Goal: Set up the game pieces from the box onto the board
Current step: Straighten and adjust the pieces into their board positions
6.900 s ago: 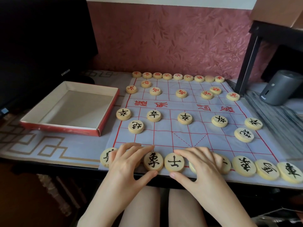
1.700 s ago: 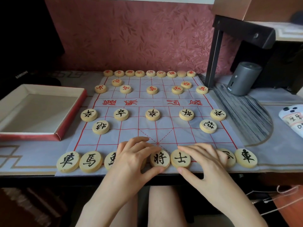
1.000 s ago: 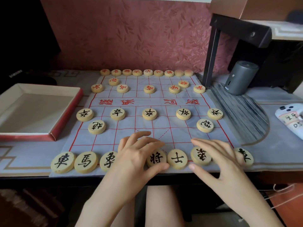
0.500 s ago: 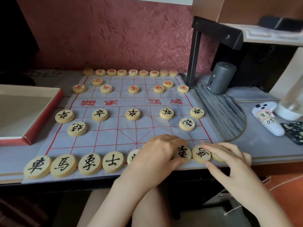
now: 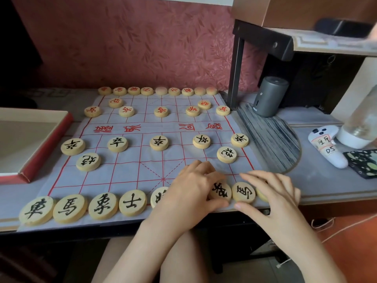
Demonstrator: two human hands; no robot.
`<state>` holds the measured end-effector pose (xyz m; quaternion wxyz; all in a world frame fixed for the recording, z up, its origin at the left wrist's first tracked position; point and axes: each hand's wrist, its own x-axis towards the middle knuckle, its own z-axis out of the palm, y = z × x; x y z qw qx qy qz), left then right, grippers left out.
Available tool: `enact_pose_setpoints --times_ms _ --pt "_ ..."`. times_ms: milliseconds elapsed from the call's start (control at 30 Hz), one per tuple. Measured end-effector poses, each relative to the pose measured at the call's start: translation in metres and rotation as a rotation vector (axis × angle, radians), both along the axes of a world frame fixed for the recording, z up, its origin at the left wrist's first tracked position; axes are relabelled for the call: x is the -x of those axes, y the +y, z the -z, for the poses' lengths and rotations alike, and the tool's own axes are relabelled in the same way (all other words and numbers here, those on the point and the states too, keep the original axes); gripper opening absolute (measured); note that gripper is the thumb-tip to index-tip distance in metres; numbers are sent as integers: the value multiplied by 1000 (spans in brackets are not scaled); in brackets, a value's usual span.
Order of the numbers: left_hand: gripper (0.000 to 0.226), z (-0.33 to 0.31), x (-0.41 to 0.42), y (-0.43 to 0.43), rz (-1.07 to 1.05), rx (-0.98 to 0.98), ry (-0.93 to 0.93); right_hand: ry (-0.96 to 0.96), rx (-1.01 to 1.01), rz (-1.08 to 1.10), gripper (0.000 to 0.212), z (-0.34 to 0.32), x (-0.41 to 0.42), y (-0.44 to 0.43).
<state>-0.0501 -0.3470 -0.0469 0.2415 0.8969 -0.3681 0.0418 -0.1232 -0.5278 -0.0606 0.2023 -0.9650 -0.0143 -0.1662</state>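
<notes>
The cloth board carries red-lettered pieces on its far rows and black-lettered pieces on the near half. Several black pieces line the near edge. My left hand lies over that row right of centre. Its bent fingers and thumb pinch one black piece, and it hides another and half of a third. My right hand rests with spread fingers over the row's right end. Its index finger and thumb flank a black piece. The box stands at the left.
A grey cylinder and a black shelf leg stand right of the board on a striped mat. A white gadget, a clear bottle and a dark patterned case lie far right. The desk edge runs just below the near row.
Both hands have shifted right along the near row, from its middle to its right end. The left pieces now lie uncovered in a line. The view has turned right.
</notes>
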Motion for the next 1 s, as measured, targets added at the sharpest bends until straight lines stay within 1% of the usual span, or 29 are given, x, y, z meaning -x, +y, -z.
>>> enact_pose_setpoints --times_ms 100,200,267,333,367,467,567,667,767,833,900,967,1000 --pt "59 -4 2 2 73 0 28 17 -57 -81 55 -6 4 -4" --pt "50 -8 4 6 148 43 31 42 -93 -85 46 -9 8 -7" --pt "47 -10 4 7 164 59 38 71 -156 -64 53 -8 9 -6" --pt "43 -11 5 7 156 64 71 71 -147 -49 57 -6 8 -5" --pt "41 -10 4 6 143 65 87 55 -142 -42 55 -6 6 -4" --pt "40 -6 1 5 83 56 99 -5 -32 -56 31 -5 1 -3" --pt "47 -5 0 2 25 19 88 -16 26 -32 48 -1 -6 -4" --pt "56 -5 0 1 17 13 62 -19 0 -23 54 -1 -6 -3" --pt "64 -10 3 5 87 85 167 -31 -70 -38 56 -5 -3 -7" --pt "58 -14 3 9 124 79 179 -11 -101 -42 50 -8 1 -8" --pt "49 -15 2 12 133 45 173 49 -151 -31 49 -9 3 -8" --pt "46 -15 1 12 131 34 204 81 -151 -22 50 -7 3 -7" --pt "46 -15 0 12 130 31 223 68 -138 -17 48 -6 3 -6"
